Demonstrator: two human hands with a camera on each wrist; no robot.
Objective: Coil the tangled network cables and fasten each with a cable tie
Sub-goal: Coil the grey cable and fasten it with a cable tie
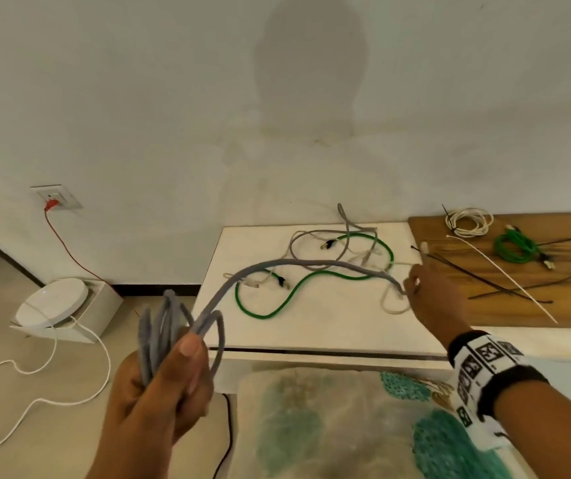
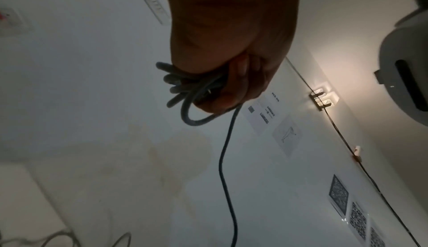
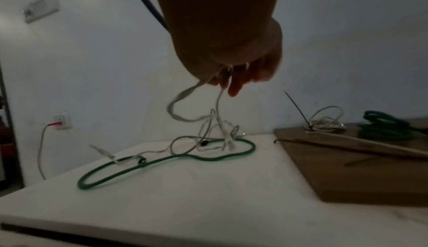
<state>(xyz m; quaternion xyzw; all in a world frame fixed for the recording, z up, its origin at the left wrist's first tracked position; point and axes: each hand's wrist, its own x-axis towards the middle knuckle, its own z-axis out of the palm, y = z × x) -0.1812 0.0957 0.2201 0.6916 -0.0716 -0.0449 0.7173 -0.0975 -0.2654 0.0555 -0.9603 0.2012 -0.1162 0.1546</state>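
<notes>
Grey cable (image 1: 297,263) strung left to right, coils gripped in left hand (image 1: 159,385), far end pinched by right hand (image 1: 432,299); "WS-09" on wall label (image 2: 266,108).

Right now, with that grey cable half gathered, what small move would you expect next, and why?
Probably the right hand carries its stretch of grey network cable back to the left hand as one more loop. The left hand already grips several loops, and the remaining cable spans between the hands above the white table.
</notes>
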